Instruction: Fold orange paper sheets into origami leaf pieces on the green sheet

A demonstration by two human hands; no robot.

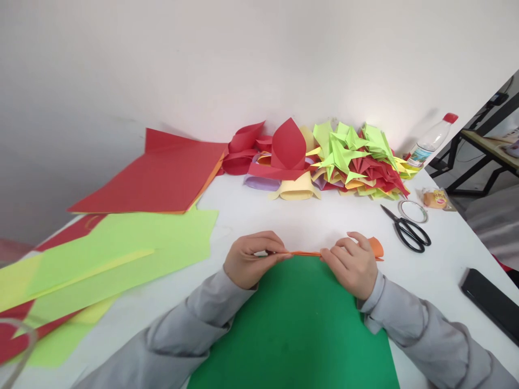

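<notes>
A narrow folded orange paper [306, 253] lies across the top edge of a green sheet [300, 324], between my two hands. My left hand [253, 258] pinches its left end between thumb and fingers. Farther right, my right hand [352, 263] has its fingertips closed on the same strip. Beyond that hand the orange paper widens into a curved, folded end [376, 248].
Red sheets [158, 173] and light green sheets [133, 237] lie left. Folded paper shapes [344, 156] line the wall. Black-handled scissors [409, 231], a tape roll [413, 211], a wrapped snack [436, 199], a bottle [432, 141] and a black object [490, 302] are right.
</notes>
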